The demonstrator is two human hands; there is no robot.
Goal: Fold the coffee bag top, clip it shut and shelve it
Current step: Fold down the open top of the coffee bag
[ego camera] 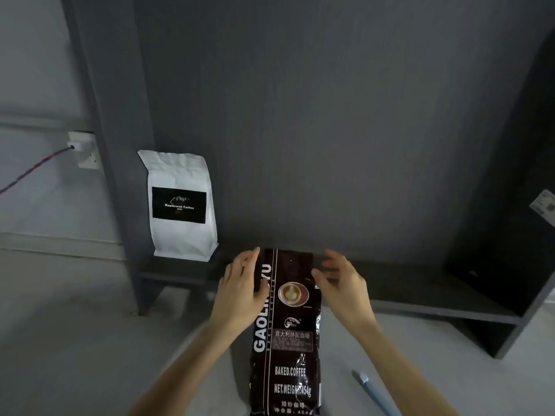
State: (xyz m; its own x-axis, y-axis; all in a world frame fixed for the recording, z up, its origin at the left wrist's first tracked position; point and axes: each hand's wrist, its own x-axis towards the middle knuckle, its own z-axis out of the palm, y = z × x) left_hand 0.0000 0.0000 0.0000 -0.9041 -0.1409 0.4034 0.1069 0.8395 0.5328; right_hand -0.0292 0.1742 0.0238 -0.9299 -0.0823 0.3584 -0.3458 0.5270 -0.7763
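Observation:
A tall dark brown coffee bag (288, 334) with white lettering stands upright on the floor in front of a low dark shelf (390, 283). My left hand (243, 289) lies against the bag's upper left side, thumb across its front. My right hand (342, 283) is at the upper right edge with fingers spread, thumb touching the bag. The bag's top edge is level with the shelf board. A light blue clip (375, 391) lies on the floor to the right of the bag.
A white coffee bag (180, 205) with a black label stands at the left end of the shelf against the dark back panel. A wall socket (84, 148) with a plugged cable is on the left wall. A black box (510, 235) fills the shelf's right end.

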